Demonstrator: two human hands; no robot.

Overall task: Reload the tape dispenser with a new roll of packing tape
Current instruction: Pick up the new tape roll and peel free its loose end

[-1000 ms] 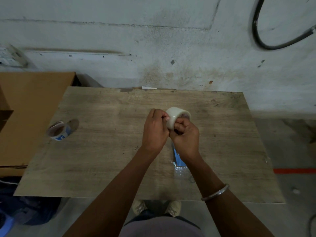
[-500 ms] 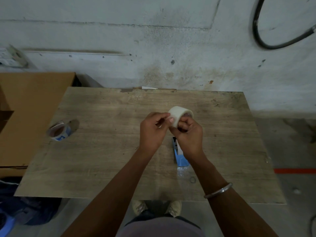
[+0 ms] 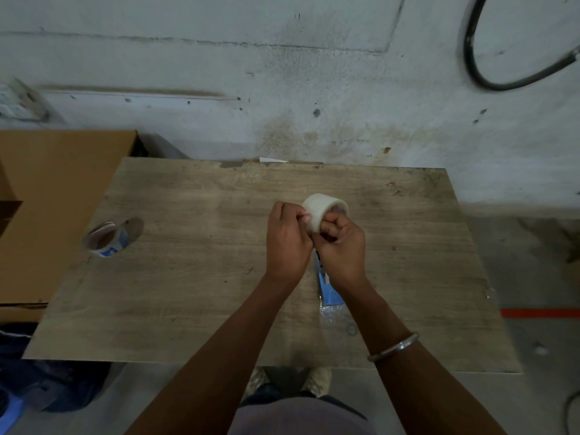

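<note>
New tape roll held above mid-bench, its core axis running left-near to right-far. Right hand grips the roll from its near side; left hand fingers pinch at its left face, probably seeking the free end. Blue dispenser lies directly below the right wrist.

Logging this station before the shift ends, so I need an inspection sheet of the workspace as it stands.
Surface: wooden table, worn, against the wall.
Job's things: white tape roll held above table; blue dispenser lying under the right wrist.
Clutter: near-empty tape core at left edge.
Grippers: left hand pinches the roll's edge; right hand grips the roll.
Cables: black hose on wall.
Surroundings: cardboard box left; orange floor stripe right.
</note>
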